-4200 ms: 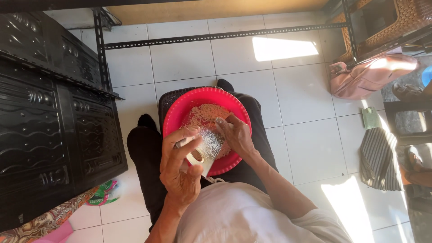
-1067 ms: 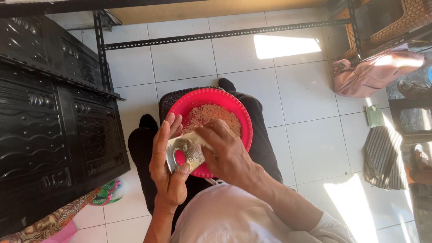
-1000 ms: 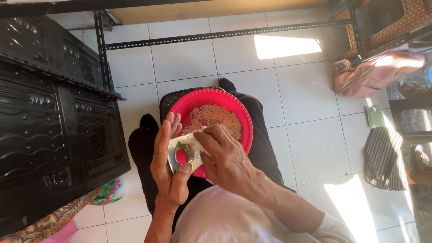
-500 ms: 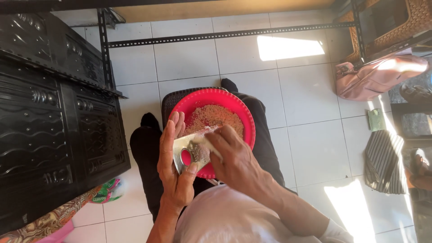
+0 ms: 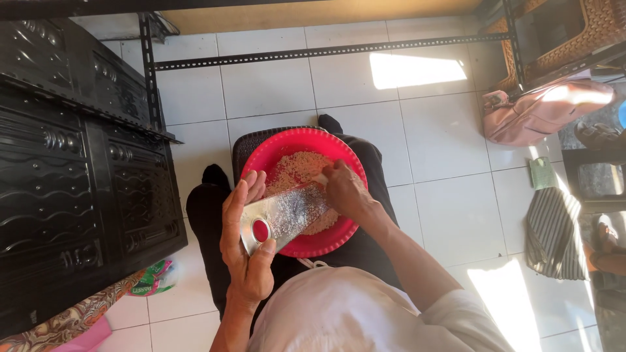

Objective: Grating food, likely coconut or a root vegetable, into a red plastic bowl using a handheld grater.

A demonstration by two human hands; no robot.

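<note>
On white floor tiles [image 5: 274,85], left hand [image 5: 248,254] grips grater [image 5: 283,215]; right hand [image 5: 345,192] fingers clench something hidden.

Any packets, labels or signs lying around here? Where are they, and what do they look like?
Crumpled packet: on the floor tiles at lower left, by the black cabinet; green with red and white print.
Small flat packet: on the floor at right, below the pink bag; pale green, rectangular.
No signs or screens show.

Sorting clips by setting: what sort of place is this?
Probably a home, with food being prepared on the floor: white floor tiles, a dark carved cabinet, a pink bag, and a red bowl of gratings on the seated person's lap.
</note>
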